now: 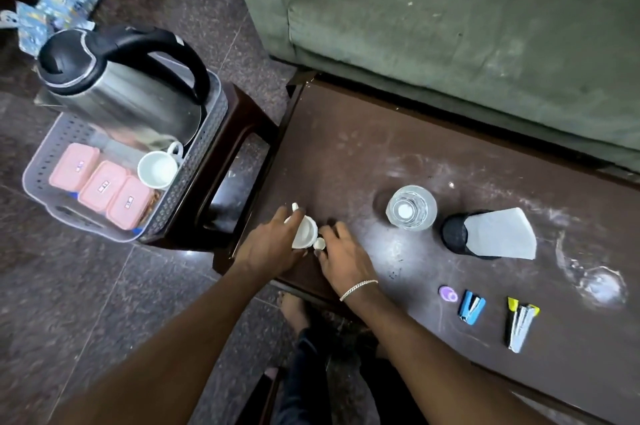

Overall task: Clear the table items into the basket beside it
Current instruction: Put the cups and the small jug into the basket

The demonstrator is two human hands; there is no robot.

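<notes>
While our left hand (273,244) closes its grip around a white cup (304,234) at the table's (346,154) near-left corner, our right hand (341,253) rests just beside it, fingers curled on the table next to a small white piece (319,244) that touches the cup; we cannot tell whether that grip holds the piece or only lies against it. We wear a bracelet (358,288) on the right wrist.

Further right on the table we see a clear glass (411,206) standing upright, and beside it a black holder (455,234) with a sheet of white paper (498,234) leaning out of it. Nearer to us lie a small purple item (447,294), a blue stapler (471,307) and a yellow-and-black stapler (519,326), each apart from the others.

Left of the table, the basket (45,164) sits on a dark stool (239,119). It holds a steel kettle (131,85) with a black handle, a second white cup (158,168) and three pink lidded boxes (102,185) side by side. A green sofa (450,26) runs along the table's far edge.
</notes>
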